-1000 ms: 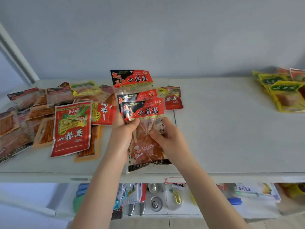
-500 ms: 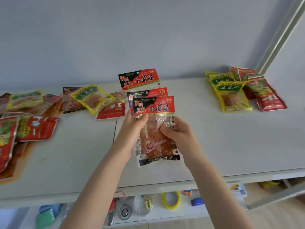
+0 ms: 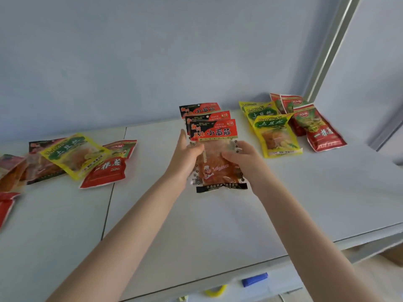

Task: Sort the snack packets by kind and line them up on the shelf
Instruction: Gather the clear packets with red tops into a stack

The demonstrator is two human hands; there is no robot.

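Pinched by the left hand [image 3: 185, 158] and right hand [image 3: 242, 160], the fan of three clear plastic snack packets with red-and-black headers [image 3: 214, 132] has been brought just left of the stacked yellow foil packets [image 3: 275, 136], seemingly ready for lining up.

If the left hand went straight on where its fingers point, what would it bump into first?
Likely the back wall; the left hand points alongside the held packets. Depth unclear.
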